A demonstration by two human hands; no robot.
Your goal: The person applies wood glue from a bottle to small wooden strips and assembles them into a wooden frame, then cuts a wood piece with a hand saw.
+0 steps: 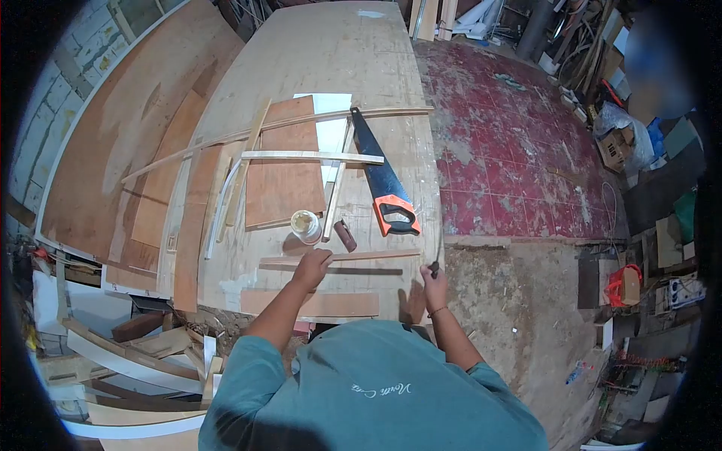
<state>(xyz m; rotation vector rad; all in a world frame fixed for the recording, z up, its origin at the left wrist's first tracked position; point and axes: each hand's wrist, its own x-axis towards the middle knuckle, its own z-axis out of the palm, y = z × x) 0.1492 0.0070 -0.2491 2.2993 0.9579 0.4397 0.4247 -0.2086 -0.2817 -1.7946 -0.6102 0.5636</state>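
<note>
Fingers of the left hand (pixel 312 264) press the crosswise wood strip (pixel 338 258); right hand (pixel 434 282) clenches a dark tool (pixel 434 265).

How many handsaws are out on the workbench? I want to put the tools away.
1. One handsaw with an orange and black handle lies flat on the workbench, right of the wood panel, beyond the right hand. Others may be hidden in the clutter around.

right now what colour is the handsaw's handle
Orange with black trim, on the handsaw lying on the plywood table; the head view shows it clearly.
</note>
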